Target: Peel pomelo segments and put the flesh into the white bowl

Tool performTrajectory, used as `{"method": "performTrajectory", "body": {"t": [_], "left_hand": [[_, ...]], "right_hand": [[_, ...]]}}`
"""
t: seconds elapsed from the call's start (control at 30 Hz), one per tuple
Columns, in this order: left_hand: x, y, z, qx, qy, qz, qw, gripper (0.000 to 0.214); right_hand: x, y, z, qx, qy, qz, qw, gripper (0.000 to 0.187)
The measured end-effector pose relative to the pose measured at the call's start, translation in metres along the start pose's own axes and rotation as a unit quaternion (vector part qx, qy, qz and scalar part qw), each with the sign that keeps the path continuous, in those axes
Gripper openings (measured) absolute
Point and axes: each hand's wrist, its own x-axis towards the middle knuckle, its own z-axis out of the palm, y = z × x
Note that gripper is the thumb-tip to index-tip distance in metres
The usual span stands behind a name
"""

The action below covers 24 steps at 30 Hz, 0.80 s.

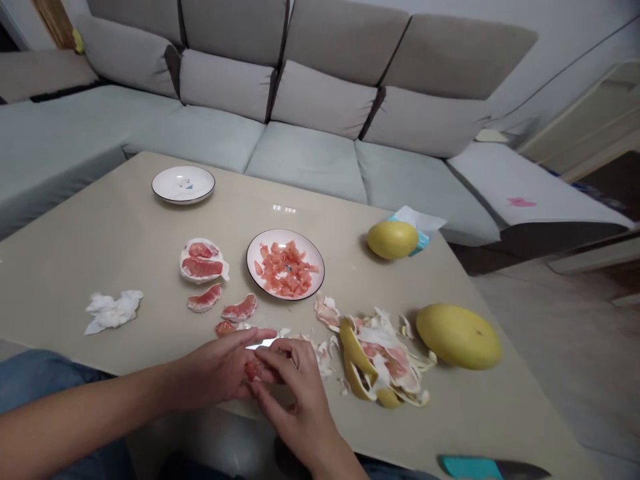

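Note:
My left hand [220,367] and my right hand [295,387] meet at the table's near edge, both pinching a small pink pomelo piece [253,370] between their fingertips. Just beyond them lie loose pink pomelo segments [240,309] and a partly peeled pomelo chunk [201,261]. A white plate [260,250] filled with torn pink pomelo flesh sits behind the hands. To the right of my right hand lies a heap of yellow peel and white pith [383,360].
Two whole yellow pomelos [457,335] [393,239] rest on the beige table [100,233] at right. An empty white plate [183,183] stands far left, a crumpled tissue [113,310] near left. A teal-handled knife [493,468] lies at the near right edge. A grey sofa runs behind.

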Motion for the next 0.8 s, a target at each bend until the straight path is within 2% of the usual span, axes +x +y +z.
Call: {"method": "performTrajectory", "body": {"t": [0.1, 0.23, 0.4, 0.47, 0.57, 0.7, 0.8], "left_hand": [[-0.003, -0.002, 0.004, 0.022, 0.016, -0.002, 1.000, 0.032], [-0.006, -0.009, 0.002, 0.058, 0.032, 0.028, 0.997, 0.035], [-0.004, -0.019, -0.010, 0.126, 0.054, 0.104, 0.985, 0.047], [-0.004, -0.023, -0.013, 0.159, 0.071, 0.135, 0.975, 0.044], [-0.006, -0.027, -0.015, 0.199, 0.108, 0.165, 0.960, 0.034], [-0.008, -0.032, -0.014, 0.196, 0.158, 0.194, 0.948, 0.019], [-0.007, -0.034, -0.013, 0.178, 0.168, 0.184, 0.952, 0.018]], "right_hand": [[0.002, -0.002, -0.005, 0.015, -0.003, -0.022, 1.000, 0.035], [0.001, -0.002, -0.008, 0.027, -0.005, -0.041, 0.999, 0.036], [0.000, -0.001, -0.006, 0.009, 0.071, 0.004, 0.997, 0.037], [0.000, -0.002, -0.007, 0.014, 0.094, 0.022, 0.995, 0.032], [-0.001, -0.007, -0.008, 0.032, 0.093, 0.017, 0.995, 0.025], [-0.002, -0.012, -0.007, 0.046, 0.078, 0.005, 0.996, 0.017], [-0.002, -0.013, -0.004, 0.056, 0.073, 0.010, 0.996, 0.013]]}}
